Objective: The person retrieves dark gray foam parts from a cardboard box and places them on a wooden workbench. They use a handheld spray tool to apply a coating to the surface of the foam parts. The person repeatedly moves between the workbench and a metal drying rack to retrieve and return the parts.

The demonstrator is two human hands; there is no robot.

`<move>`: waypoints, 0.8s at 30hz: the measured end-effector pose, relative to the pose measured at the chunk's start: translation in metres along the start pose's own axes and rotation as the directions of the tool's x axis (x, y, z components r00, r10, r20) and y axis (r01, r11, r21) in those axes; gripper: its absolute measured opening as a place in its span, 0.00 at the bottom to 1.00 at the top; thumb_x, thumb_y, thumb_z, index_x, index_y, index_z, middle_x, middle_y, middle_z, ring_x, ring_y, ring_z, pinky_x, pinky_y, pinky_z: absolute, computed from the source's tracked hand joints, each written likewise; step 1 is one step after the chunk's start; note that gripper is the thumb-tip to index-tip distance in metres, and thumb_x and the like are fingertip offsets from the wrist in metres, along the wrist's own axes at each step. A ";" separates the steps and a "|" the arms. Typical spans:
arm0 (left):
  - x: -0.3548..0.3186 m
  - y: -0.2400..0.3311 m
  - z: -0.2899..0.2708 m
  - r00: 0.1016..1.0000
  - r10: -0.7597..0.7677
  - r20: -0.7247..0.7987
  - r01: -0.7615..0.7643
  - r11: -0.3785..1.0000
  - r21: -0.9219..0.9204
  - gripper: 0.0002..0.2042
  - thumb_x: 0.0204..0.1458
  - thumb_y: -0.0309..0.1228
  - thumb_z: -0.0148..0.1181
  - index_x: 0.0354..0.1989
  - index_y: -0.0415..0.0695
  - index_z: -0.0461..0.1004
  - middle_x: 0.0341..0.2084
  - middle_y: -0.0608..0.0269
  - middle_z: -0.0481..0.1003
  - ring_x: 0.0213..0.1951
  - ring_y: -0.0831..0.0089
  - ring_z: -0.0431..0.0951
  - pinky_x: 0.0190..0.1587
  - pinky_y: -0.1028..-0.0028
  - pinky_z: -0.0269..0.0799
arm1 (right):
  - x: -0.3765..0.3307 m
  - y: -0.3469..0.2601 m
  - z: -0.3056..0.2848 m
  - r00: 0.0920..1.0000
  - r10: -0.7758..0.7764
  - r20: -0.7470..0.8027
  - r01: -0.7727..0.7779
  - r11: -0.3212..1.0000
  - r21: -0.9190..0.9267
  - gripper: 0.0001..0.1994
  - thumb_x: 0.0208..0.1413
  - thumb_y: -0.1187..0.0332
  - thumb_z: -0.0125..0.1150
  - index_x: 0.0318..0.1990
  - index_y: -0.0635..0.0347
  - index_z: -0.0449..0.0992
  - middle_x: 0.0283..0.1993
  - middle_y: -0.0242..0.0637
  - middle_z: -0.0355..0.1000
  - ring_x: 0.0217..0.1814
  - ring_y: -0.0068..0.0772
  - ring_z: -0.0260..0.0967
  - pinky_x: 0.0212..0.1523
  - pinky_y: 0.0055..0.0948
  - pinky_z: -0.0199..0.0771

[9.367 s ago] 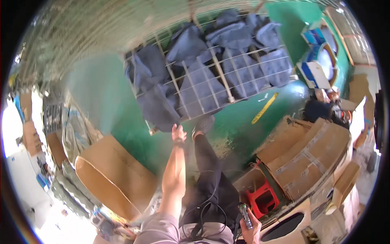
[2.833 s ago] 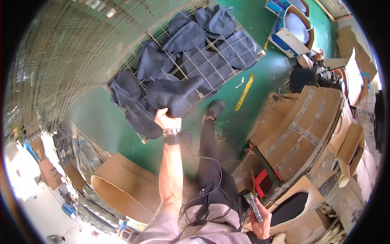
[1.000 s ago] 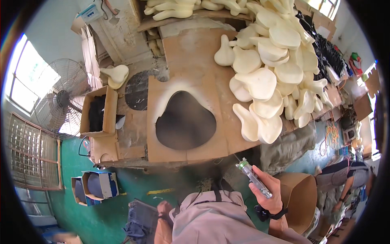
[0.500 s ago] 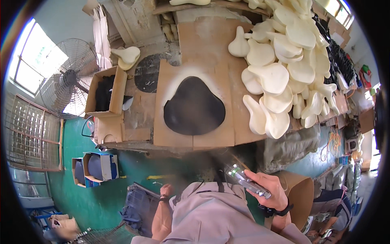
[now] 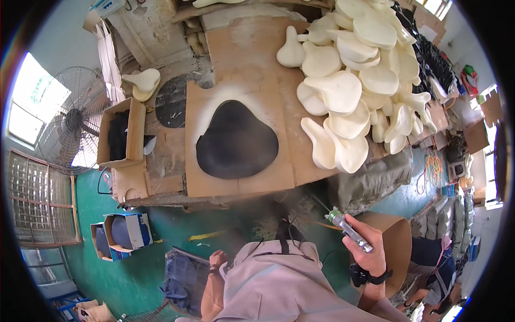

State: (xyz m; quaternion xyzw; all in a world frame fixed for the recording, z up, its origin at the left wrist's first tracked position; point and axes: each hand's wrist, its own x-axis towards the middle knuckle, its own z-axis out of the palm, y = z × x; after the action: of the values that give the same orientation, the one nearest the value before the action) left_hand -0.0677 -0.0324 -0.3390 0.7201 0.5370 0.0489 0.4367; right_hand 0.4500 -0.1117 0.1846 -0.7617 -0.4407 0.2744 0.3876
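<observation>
My right hand (image 5: 367,244) is closed around a slim metal spray gun (image 5: 348,229) with a green collar, held out over the floor in front of the bench. My left hand (image 5: 218,259) hangs low beside my body, its fingers curled in with nothing visible in them. On the bench a black rounded-triangular piece (image 5: 238,142) lies flat on a cardboard sheet (image 5: 198,182), with a whitish haze on the cardboard around its narrow far end. Neither hand touches it.
Cream foam bicycle saddles (image 5: 343,91) are heaped on the right of the bench. An open carton (image 5: 138,131) of black material and a big fan (image 5: 72,115) stand left. A large cardboard box (image 5: 399,252) is by my right arm; another person (image 5: 437,268) is beyond it.
My right hand and the spray gun have moved slightly right, and the gun now shows more sharply. My view has turned, so the bench appears shifted left. The black piece stays in place.
</observation>
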 end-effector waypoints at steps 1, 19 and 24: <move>0.006 0.001 0.001 0.993 -0.114 -0.023 0.098 0.932 -0.349 0.16 0.55 0.32 0.62 0.48 0.34 0.76 0.35 0.57 0.80 0.37 0.66 0.81 0.39 0.67 0.79 | 0.002 -0.002 0.000 1.000 0.019 -0.019 -0.019 1.000 -0.007 0.24 0.50 0.80 0.66 0.58 0.65 0.75 0.40 0.46 0.78 0.37 0.35 0.77 0.41 0.28 0.74; -0.014 0.001 -0.006 0.942 -0.330 0.053 0.275 0.677 -0.682 0.20 0.55 0.29 0.62 0.55 0.31 0.71 0.34 0.57 0.79 0.35 0.66 0.82 0.36 0.65 0.80 | 0.059 -0.020 0.034 0.979 -0.192 -0.065 0.194 0.981 0.016 0.26 0.50 0.80 0.66 0.59 0.63 0.73 0.37 0.44 0.76 0.32 0.40 0.73 0.36 0.30 0.73; -0.026 0.015 -0.012 0.881 -0.454 0.136 0.444 0.691 -0.571 0.16 0.56 0.27 0.59 0.51 0.31 0.74 0.32 0.60 0.79 0.37 0.72 0.81 0.42 0.69 0.81 | 0.059 -0.027 0.034 0.960 -0.270 0.072 0.270 0.963 0.014 0.28 0.48 0.81 0.68 0.60 0.62 0.73 0.38 0.46 0.77 0.34 0.43 0.75 0.37 0.32 0.74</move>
State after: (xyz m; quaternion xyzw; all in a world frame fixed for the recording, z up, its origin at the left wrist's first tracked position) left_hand -0.0741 -0.0472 -0.3115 0.3958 0.6579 0.1096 0.6312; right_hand 0.4392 -0.0389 0.1839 -0.6832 -0.5539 0.2473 0.4065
